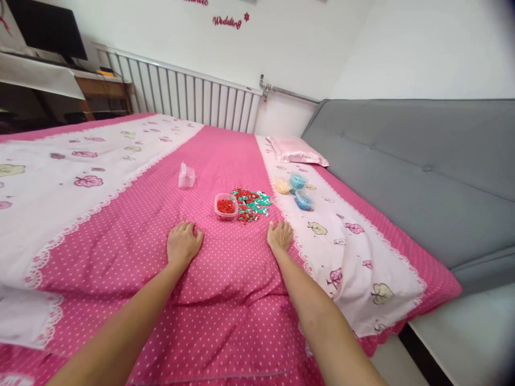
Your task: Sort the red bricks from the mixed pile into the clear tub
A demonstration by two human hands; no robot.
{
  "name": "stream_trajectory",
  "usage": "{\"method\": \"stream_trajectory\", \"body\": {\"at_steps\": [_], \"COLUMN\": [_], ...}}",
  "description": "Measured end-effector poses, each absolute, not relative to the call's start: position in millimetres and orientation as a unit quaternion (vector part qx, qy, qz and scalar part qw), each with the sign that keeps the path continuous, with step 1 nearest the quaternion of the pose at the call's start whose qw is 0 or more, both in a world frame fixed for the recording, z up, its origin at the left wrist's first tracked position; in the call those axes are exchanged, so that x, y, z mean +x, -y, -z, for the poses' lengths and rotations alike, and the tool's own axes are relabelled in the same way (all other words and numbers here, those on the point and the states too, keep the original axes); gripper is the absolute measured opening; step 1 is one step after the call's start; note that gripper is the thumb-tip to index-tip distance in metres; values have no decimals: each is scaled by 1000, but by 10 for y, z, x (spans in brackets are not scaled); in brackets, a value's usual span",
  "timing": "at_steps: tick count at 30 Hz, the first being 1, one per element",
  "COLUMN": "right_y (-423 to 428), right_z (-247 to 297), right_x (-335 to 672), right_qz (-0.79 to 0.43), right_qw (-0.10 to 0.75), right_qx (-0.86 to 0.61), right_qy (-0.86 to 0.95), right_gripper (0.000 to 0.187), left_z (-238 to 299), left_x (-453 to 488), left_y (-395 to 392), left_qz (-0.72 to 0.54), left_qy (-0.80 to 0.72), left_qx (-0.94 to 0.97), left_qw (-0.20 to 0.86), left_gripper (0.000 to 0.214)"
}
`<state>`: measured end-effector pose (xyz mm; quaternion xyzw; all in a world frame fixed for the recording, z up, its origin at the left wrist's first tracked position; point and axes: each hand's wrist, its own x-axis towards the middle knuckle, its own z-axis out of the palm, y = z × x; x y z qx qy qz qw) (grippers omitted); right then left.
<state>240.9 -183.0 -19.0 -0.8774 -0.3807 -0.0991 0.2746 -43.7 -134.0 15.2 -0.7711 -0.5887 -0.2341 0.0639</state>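
My left hand (184, 242) rests palm down on the pink dotted bedspread (225, 279), holding nothing, its thumb apart from the fingers. Across from it, my right hand (280, 236) also lies on the cover, empty, near the lace edge. Between and beyond them stands a clear plastic tub (226, 215) with small red pieces (226, 206) inside. Touching its right side is a loose spread of small red, green and white pieces (253, 203). An empty-looking clear container (187, 176) is tipped on its side, farther off to the left.
On the right, several tubs stand grouped: yellow pieces (282, 186), light blue pieces (298, 181) and darker blue pieces (303, 200). Behind them lies a pink pillow (298, 149). A grey headboard (418, 171) borders the right side; a white radiator (181, 88) lines the wall.
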Motion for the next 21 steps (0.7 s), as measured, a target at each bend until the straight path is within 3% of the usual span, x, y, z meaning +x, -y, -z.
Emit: {"method": "stream_trajectory", "body": {"at_steps": [21], "right_y": [1816], "right_z": [200], "right_x": [2407], "right_qz": [108], "right_qw": [278], "right_qx": [-874], "right_qy": [385], "right_gripper": [45], "left_z": [-164], "left_x": [-440], "left_y": [1343], "left_qz": [232], "left_qy": [591], "left_qx": [-769], "left_qw": [70], "left_gripper": [44]}}
